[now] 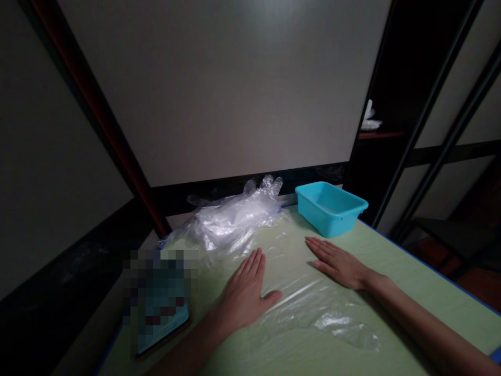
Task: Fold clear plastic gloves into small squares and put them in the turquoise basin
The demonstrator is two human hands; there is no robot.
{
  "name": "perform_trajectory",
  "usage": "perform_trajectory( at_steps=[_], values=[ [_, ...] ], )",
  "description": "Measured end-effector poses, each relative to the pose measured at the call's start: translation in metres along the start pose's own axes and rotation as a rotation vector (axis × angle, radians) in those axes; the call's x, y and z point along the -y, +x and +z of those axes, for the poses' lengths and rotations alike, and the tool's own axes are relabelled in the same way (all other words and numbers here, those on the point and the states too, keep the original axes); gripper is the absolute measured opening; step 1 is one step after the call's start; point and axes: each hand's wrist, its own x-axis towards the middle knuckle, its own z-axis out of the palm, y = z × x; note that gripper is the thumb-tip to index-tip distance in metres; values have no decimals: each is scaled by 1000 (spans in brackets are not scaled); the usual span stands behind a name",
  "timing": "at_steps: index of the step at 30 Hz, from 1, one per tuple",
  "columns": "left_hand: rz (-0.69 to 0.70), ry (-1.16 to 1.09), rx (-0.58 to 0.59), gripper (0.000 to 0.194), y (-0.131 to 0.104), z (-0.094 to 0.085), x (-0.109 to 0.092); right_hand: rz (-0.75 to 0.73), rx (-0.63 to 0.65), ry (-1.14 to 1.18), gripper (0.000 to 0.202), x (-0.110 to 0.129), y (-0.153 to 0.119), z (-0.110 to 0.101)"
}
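A clear disposable plastic glove (pixel 336 319) lies spread on the pale green tabletop, wrinkled and partly see-through. My left hand (pixel 245 295) rests palm down at its left side, fingers stretched forward and thumb out over the film. To the right, my right hand (pixel 338 262) also lies flat, fingers extended toward the left, near the film's upper right part. Whether the right palm presses on the plastic I cannot tell. Behind my hands sits a crumpled heap of clear plastic gloves (pixel 235 216), with some finger shapes sticking up at the back.
A turquoise plastic basin (pixel 331 209) stands at the table's back right. On the left edge is a blurred-out flat object (pixel 162 308). The green table (pixel 415 297) has a blue edge and stands before a light cabinet panel (pixel 250 94). Open dark shelving is at right.
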Motion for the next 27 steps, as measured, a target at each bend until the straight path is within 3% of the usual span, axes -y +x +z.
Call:
perform_trajectory(
  at_steps=[10,14,16,19,23,27],
  values=[
    [24,14,0,78,-1,0,2,23,-6,-30,60,-4,0,2],
    [-1,-12,-8,77,7,-14,-1,17,-25,-23,58,-3,0,1],
    [-19,-26,-26,75,18,-24,-15,23,-14,-29,59,-2,0,1],
    [41,-52,-71,64,43,-30,-50,15,-15,-39,58,-4,0,3],
    [135,-56,-69,59,76,-10,-97,-30,-43,-60,54,-11,1,9],
    [86,-95,-43,68,87,13,-105,-41,-18,-74,53,-13,2,11]
  ],
)
